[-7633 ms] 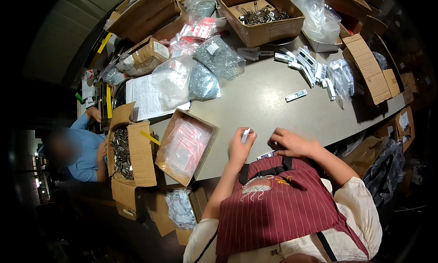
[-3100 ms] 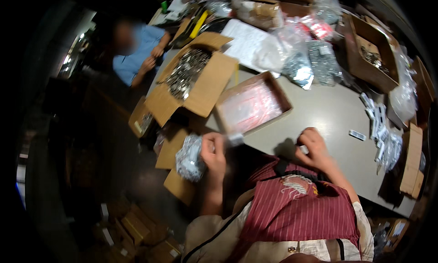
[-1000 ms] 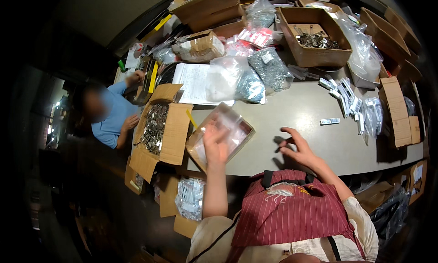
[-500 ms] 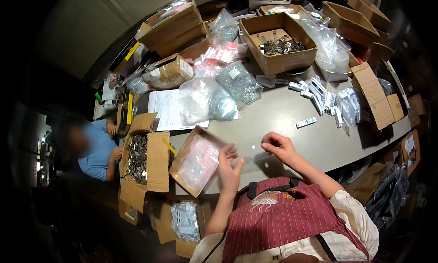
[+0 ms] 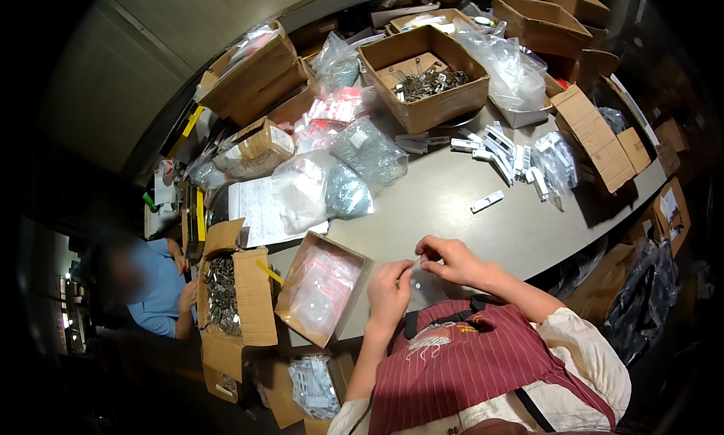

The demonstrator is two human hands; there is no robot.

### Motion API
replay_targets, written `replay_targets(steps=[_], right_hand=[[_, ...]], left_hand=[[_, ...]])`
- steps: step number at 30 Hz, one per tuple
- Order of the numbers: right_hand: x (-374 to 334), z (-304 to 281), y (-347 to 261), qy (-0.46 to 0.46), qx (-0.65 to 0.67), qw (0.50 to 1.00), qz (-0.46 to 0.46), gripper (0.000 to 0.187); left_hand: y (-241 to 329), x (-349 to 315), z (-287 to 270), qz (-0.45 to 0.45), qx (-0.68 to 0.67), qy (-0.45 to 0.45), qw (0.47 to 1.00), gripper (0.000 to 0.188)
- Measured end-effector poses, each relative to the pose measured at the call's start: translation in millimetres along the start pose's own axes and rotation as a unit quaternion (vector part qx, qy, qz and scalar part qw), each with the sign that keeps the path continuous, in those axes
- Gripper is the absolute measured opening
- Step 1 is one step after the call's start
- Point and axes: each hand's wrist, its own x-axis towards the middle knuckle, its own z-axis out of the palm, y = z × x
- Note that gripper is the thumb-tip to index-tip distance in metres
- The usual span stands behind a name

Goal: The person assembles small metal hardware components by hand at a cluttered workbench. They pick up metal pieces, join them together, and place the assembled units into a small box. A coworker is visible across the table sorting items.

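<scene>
My hands meet in front of my apron, over the near edge of the table. Between them hangs a small clear plastic bag (image 5: 428, 287), faint against the table. My right hand (image 5: 452, 262) is closed, pinching the bag's upper edge between thumb and fingertips. Close beside it, my left hand (image 5: 389, 292) has its fingers pressed together at the same edge. To the left of my left hand stands an open cardboard box (image 5: 351, 303) with clear, red-striped plastic bags (image 5: 323, 288) inside.
Left of that box, an open carton (image 5: 256, 295) holds many metal clips. A person in blue (image 5: 154, 307) sits beyond it. White, label-like pieces (image 5: 501, 150) are piled at the right, one (image 5: 487, 202) lying apart. Another box of metal clips (image 5: 422, 117) stands at the back.
My left hand has gone from open to closed and moved right to meet my right hand at the bag. The whole view has shifted slightly.
</scene>
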Motion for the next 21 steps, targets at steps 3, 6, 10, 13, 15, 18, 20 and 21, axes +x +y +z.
replay_targets(steps=[3, 6, 10, 13, 15, 18, 20, 21], right_hand=[[1, 3, -2, -0.024, 0.063, 0.998, -0.018, 0.028], [2, -9, -11, -0.085, 0.106, 0.989, 0.064, 0.027], [-5, -2, 8, -0.193, 0.206, 0.953, 0.113, 0.024], [-4, 0, 7, -0.156, 0.228, 0.954, 0.116, 0.024], [-3, 1, 13, -0.093, 0.292, 0.942, 0.138, 0.024], [-1, -2, 21, -0.058, 0.246, 0.957, 0.142, 0.027], [0, -7, 10, -0.047, 0.194, 0.969, 0.146, 0.035], [0, -9, 1, -0.011, 0.156, 0.985, 0.077, 0.036]], left_hand=[[2, 2, -1, 0.038, 0.0, 0.011, 0.999, 0.007], [9, -2, -8, -0.023, -0.026, 0.03, 0.999, 0.007], [20, -3, -18, -0.176, -0.051, -0.004, 0.983, 0.013], [16, 1, -17, -0.193, -0.169, 0.011, 0.966, 0.014], [13, 2, -16, -0.132, -0.206, 0.006, 0.97, 0.014], [16, 3, -17, -0.09, -0.174, 0.008, 0.981, 0.018], [14, 0, -15, -0.077, -0.105, 0.025, 0.991, 0.023], [10, 0, -11, -0.066, -0.062, 0.037, 0.995, 0.026]])
